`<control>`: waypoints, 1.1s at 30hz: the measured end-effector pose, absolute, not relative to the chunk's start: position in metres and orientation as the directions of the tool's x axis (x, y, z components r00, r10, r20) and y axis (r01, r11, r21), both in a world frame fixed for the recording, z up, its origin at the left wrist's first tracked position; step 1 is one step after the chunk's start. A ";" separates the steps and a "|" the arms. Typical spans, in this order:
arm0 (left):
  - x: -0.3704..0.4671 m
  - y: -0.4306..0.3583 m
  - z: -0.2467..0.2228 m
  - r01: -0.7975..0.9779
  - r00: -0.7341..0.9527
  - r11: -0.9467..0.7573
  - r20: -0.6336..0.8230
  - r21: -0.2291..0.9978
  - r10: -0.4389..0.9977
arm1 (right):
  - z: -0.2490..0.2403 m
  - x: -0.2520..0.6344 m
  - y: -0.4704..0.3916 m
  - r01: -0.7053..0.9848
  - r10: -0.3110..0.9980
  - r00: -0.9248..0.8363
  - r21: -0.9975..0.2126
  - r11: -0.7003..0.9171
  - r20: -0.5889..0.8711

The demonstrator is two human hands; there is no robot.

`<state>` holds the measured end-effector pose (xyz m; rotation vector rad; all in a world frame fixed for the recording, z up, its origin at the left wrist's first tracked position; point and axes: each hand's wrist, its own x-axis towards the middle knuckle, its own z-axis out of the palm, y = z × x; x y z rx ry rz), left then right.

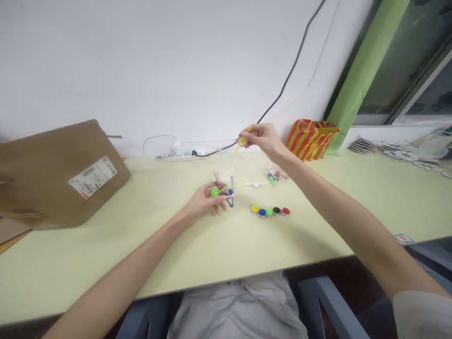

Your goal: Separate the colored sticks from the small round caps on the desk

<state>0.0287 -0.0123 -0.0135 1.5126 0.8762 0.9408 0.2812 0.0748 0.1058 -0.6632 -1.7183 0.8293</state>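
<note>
From the head view, the grey cloth over the person's lap (240,310) is nearest, below the table edge, with a pale sleeve (420,313) at the lower right. Past them, both bare forearms reach over the pale green table (169,263).

The right hand (263,137) is up in the air, thumb and fingertips pinching a yellow piece (242,141), a small round part with a thin stem. Its long axis slants, the upper end leaning right and the lower end pointing down and left, towards the other hand.

The left hand (208,200) is low over the table, its thumb and fingers closed around a coloured cluster (230,194) of green, blue, red and white parts. One blue stick there stands nearly upright; a green one slopes up to the right.

Just right of that hand, a row of round pieces (269,213) runs left to right: yellow, blue, green, black, red. Behind it lies a white stick (256,184), lengthwise across the table, near a small heap of coloured bits (275,175). Farther back I see a power strip (185,157), a striped bag (312,141) and, at left, a cardboard box (63,174).
</note>
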 end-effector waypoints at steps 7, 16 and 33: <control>0.028 -0.015 -0.009 0.060 0.445 -0.156 0.114 0.986 0.888 | 0.106 0.252 0.059 0.161 0.705 -0.672 -0.885 0.437 0.226; 0.030 -0.018 -0.010 0.005 0.506 -0.171 0.145 0.985 0.850 | 0.140 0.253 0.037 0.301 0.613 -0.787 -0.821 0.485 0.073; 0.030 -0.016 -0.001 0.032 0.387 -0.157 0.132 0.987 0.913 | 0.160 0.314 0.041 0.422 0.733 -0.575 -0.635 0.647 0.364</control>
